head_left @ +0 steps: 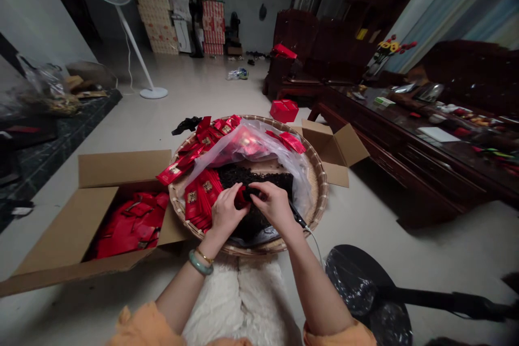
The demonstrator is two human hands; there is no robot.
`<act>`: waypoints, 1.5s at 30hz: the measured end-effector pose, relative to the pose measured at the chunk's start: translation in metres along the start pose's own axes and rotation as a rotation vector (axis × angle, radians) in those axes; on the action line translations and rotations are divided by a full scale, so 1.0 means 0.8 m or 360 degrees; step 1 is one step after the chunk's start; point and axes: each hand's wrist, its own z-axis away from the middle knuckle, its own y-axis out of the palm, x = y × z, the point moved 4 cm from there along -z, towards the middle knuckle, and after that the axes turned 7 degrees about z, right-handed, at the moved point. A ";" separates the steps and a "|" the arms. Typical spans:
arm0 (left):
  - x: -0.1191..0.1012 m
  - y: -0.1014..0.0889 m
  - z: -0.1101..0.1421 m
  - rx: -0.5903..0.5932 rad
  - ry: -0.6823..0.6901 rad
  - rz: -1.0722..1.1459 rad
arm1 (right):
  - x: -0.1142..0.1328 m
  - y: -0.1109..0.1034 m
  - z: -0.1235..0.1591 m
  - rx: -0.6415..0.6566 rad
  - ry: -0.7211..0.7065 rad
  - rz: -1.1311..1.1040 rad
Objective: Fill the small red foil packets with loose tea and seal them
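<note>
A round woven tray [320,184] sits on the floor before me. It carries a heap of dark loose tea [251,177], a clear plastic bag [243,146] and many small red packets [200,197]. My left hand [225,212] and my right hand [273,203] meet over the tea, both pinched on one small red packet [242,197] held between them. A green bangle circles my left wrist.
An open cardboard box [97,170] of red packets lies at the left. A smaller open box [338,146] stands right of the tray. A black-lined bin [365,286] is at lower right, a dark wooden table [405,140] at right, a standing fan [133,27] behind.
</note>
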 end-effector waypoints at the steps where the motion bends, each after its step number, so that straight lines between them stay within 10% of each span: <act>1: 0.000 -0.001 0.000 -0.0005 -0.0007 0.0000 | 0.001 0.003 0.000 0.0005 -0.0003 0.0000; 13: -0.001 -0.012 0.007 -0.0177 0.0111 0.0176 | -0.046 -0.004 0.017 -0.0133 0.0211 0.0025; 25: -0.001 -0.005 0.015 -0.0165 0.0192 0.0250 | -0.009 0.017 0.027 -0.0164 0.0063 -0.0115; 30: 0.010 -0.007 0.007 -0.0246 -0.0069 0.0381 | -0.033 -0.004 0.025 -0.0369 0.0221 -0.0133; 35: 0.016 0.005 -0.002 -0.0323 -0.0534 0.0754 | -0.046 0.037 0.038 0.0057 0.0289 -0.0247; 45: 0.021 0.019 0.005 0.0303 -0.1170 0.1843 | -0.071 0.095 0.061 0.0256 0.0867 -0.1366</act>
